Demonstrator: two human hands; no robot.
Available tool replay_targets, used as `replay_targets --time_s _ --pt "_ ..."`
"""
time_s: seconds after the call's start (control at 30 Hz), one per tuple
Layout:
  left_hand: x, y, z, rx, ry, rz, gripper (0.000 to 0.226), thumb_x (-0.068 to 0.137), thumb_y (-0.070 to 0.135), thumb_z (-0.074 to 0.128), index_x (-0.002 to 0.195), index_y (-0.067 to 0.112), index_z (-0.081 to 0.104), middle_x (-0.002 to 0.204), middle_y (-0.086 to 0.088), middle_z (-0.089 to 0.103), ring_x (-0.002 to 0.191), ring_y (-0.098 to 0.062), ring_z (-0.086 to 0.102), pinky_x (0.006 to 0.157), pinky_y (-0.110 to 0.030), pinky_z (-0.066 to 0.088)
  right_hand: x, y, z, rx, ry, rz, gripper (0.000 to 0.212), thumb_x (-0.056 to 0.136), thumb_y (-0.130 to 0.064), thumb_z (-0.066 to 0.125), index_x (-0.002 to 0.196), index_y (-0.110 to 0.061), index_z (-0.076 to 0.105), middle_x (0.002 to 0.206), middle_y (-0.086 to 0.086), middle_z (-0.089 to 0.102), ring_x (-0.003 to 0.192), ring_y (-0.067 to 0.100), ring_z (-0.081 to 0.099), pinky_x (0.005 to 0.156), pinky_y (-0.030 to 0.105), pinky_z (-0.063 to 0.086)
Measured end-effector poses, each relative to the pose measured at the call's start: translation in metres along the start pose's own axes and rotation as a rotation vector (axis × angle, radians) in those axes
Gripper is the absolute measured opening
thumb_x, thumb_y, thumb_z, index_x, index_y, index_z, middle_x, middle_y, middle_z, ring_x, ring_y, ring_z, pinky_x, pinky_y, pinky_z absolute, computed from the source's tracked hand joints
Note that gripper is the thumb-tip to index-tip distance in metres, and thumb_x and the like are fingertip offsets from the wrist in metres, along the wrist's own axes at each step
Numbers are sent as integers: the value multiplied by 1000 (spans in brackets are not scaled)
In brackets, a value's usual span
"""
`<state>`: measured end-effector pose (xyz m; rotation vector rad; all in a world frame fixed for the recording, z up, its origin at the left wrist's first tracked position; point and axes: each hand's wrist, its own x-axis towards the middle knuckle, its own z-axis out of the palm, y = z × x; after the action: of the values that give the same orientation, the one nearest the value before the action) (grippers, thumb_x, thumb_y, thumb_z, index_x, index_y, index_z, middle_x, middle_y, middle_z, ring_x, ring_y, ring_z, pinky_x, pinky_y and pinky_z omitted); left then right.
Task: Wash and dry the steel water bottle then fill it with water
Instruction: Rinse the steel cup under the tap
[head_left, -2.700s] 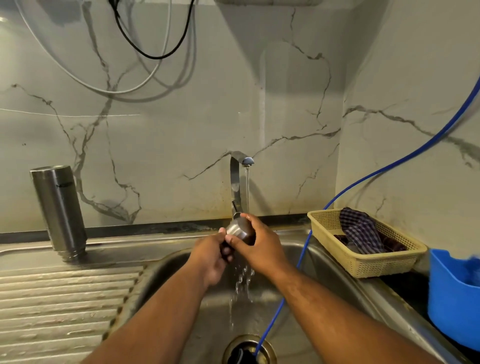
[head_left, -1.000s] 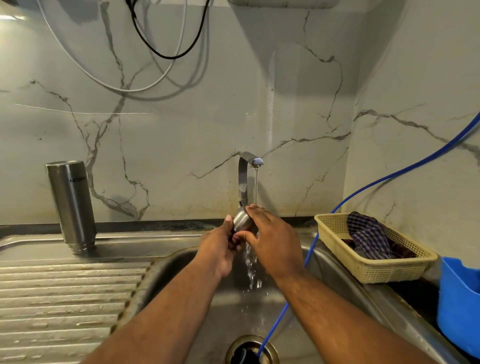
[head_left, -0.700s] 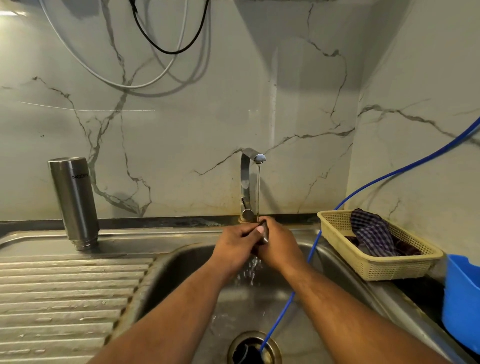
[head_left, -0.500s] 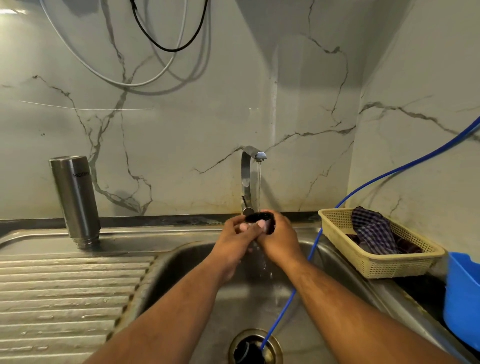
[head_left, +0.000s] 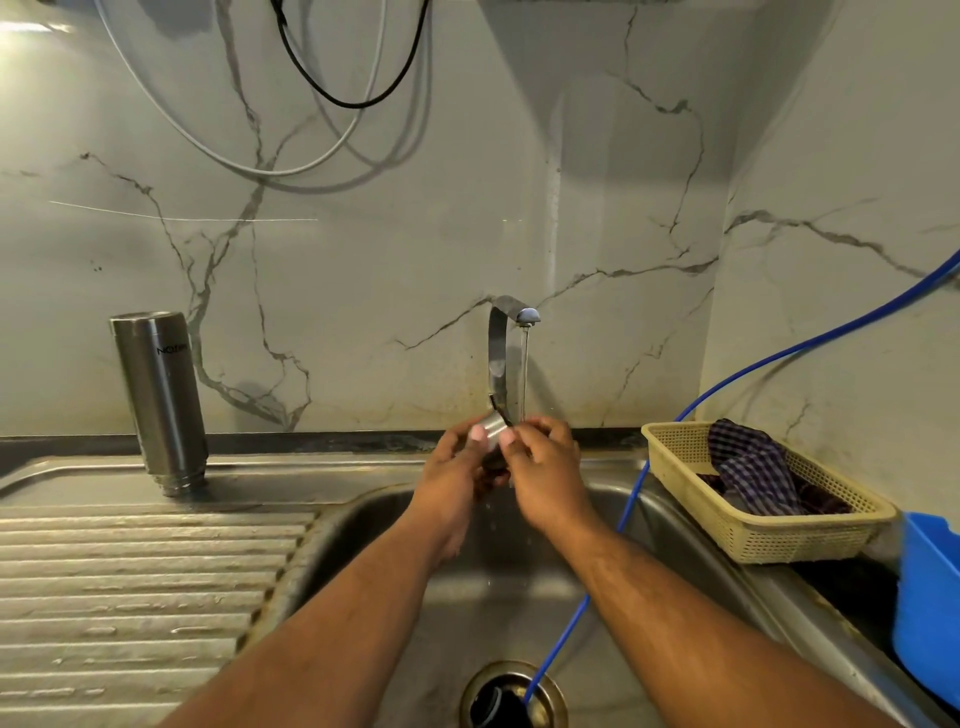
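From the head camera, the left hand and right hand both pinch a small cylindrical steel cap over the back edge of the steel sink basin, just beside the thin stream from the curved chrome tap and perhaps touching it. The tall brushed-steel water bottle stands mouth-down, long axis upright, at the back edge of the drainboard, well left of both hands and nearer the left.

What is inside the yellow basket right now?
A dark checked cloth lies bunched inside the yellow basket. The cloth covers much of the basket floor, so anything beneath it cannot be seen.
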<state>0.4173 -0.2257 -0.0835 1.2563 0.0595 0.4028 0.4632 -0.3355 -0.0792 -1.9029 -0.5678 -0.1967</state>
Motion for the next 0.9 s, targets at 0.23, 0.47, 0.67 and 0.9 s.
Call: replay_targets --time_s 0.23,0.47,0.67,0.9 --pt "1 1 -2 -23 -52 -39 32 103 21 55 135 26 59 122 -15 69 110 -29 67 88 -36 58 4 11 -2 -152 82 -58 49 87 -71 45 108 -35 70 95 -10 70 93 15 66 90 49 54" --pt "-6 7 9 -77 65 -175 45 103 45 49 115 7 69 92 -11 73 75 -19 66 68 -32 57 -6 3 -12 -10 -112 -126 26 102 -28 59 128 -28 67 113 -13 72 103 -2 65 84 15 49" --pt "-4 4 6 -63 -102 -125 32 103 14 54 133 23 61 126 -15 69 113 -32 68 96 -43 56 2 7 -20 103 60 -68 18 101 -30 61 113 -24 73 93 -13 72 87 -1 67 67 9 47" --pt "-4 4 4 2 15 -237 49 104 50 45 120 9 67 98 -15 71 81 -23 68 71 -33 59 -1 8 -18 -12 -57 -131 22 100 -37 62 114 -26 74 100 -11 74 93 1 67 79 20 52"
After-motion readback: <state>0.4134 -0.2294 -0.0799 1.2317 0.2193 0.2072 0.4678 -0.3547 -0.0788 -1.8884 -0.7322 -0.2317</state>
